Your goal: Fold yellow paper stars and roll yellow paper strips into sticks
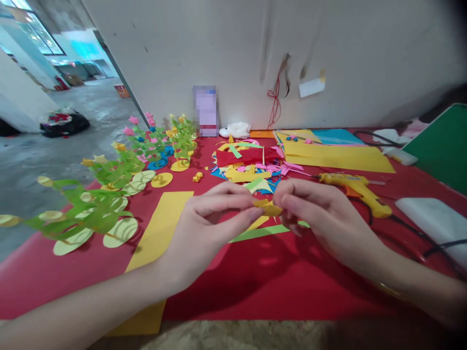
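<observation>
Both hands meet over the red table cover (277,277) and pinch a small folded yellow paper piece (268,207). My left hand (207,223) grips its left end between thumb and fingers. My right hand (321,214) grips the right end, fingers curled over it. The piece is held a little above the table. Below it lie a thin green paper strip (260,233) and a yellow strip, partly hidden by my hands.
A long yellow paper sheet (160,228) lies left of my hands. Green paper plants (105,194) stand along the left edge. A heap of coloured scraps (248,167), a yellow glue gun (359,192) with cable, yellow sheets (335,155) and a green board (441,146) lie beyond.
</observation>
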Demonstrator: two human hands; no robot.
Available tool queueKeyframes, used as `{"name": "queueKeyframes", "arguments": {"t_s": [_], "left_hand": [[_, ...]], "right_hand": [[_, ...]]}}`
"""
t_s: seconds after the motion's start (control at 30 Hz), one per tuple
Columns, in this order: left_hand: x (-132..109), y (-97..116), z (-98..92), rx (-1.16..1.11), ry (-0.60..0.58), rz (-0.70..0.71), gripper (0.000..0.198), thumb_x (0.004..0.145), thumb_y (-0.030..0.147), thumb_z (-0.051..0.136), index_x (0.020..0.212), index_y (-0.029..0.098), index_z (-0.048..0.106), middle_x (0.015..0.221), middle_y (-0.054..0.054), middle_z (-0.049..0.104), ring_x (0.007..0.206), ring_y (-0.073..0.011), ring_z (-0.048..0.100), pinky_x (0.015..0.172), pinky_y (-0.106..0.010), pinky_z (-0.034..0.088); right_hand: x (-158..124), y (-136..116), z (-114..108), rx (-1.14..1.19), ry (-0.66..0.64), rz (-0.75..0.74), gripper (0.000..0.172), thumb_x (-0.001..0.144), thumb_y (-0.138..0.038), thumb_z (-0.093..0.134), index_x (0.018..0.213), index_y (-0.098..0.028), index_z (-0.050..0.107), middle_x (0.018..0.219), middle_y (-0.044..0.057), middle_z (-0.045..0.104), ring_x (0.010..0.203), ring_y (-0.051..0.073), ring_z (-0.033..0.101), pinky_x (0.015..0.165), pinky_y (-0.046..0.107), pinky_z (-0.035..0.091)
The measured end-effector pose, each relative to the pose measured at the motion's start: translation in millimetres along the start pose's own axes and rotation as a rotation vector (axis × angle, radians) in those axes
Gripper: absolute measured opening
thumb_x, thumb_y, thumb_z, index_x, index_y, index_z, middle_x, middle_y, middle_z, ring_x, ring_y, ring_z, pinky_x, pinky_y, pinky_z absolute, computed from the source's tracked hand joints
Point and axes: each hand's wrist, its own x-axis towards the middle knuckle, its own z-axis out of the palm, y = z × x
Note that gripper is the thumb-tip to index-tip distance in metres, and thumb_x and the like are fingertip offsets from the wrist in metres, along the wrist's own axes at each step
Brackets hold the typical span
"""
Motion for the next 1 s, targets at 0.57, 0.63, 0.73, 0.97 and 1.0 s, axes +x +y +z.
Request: {"name": "queueKeyframes", "arguments": {"t_s": [0.57,0.63,0.73,0.97,1.0], "left_hand": [[5,-9,-6.0,-0.062,-0.198,-0.065,0.014,0.080,0.018,0.054,0.088,0.023,0.064,0.080,-0.001,0.061,0.078,-0.0116,0.056,0.072,-0.021,0.045],[6,-9,-4.2,-0.123,-0.272,-0.236,0.014,0.083,0.024,0.050,0.080,0.020,0.063,0.073,0.001,0.060,0.072,-0.0092,0.054,0.069,-0.018,0.044],[7,-9,-3.5,-0.083,-0.351,-0.381,0.012,0.078,0.025,0.057,0.069,0.017,0.061,0.064,0.004,0.055,0.062,-0.0059,0.048,0.059,-0.014,0.039],[8,-16,-6.2,-0.180,-0.356,-0.452,0.012,0.074,0.025,0.062,0.067,0.015,0.060,0.060,0.004,0.054,0.058,-0.0052,0.045,0.055,-0.015,0.035],[8,-17,-6.6,-0.200,-0.348,-0.459,0.012,0.073,0.025,0.063,0.067,0.015,0.061,0.059,0.004,0.054,0.057,-0.0049,0.044,0.054,-0.015,0.034]], "right_hand": [[9,-1,-9,-0.001,-0.187,0.195,0.011,0.076,-0.020,0.055,0.066,-0.018,0.052,0.056,-0.007,0.042,0.047,0.002,0.035,0.043,0.015,0.026],[10,-1,-11,-0.109,-0.221,0.161,0.010,0.075,-0.018,0.054,0.065,-0.018,0.051,0.057,-0.007,0.044,0.049,0.003,0.037,0.044,0.016,0.028],[11,2,-11,-0.203,-0.276,0.142,0.009,0.071,-0.014,0.052,0.064,-0.018,0.052,0.056,-0.007,0.044,0.050,0.005,0.038,0.045,0.017,0.030],[15,5,-14,-0.210,-0.287,0.150,0.008,0.071,-0.024,0.057,0.069,-0.018,0.060,0.060,-0.004,0.055,0.054,0.007,0.047,0.049,0.018,0.036],[15,4,-15,-0.198,-0.285,0.152,0.009,0.072,-0.026,0.057,0.070,-0.018,0.060,0.061,-0.004,0.056,0.055,0.007,0.048,0.050,0.018,0.036]]}}
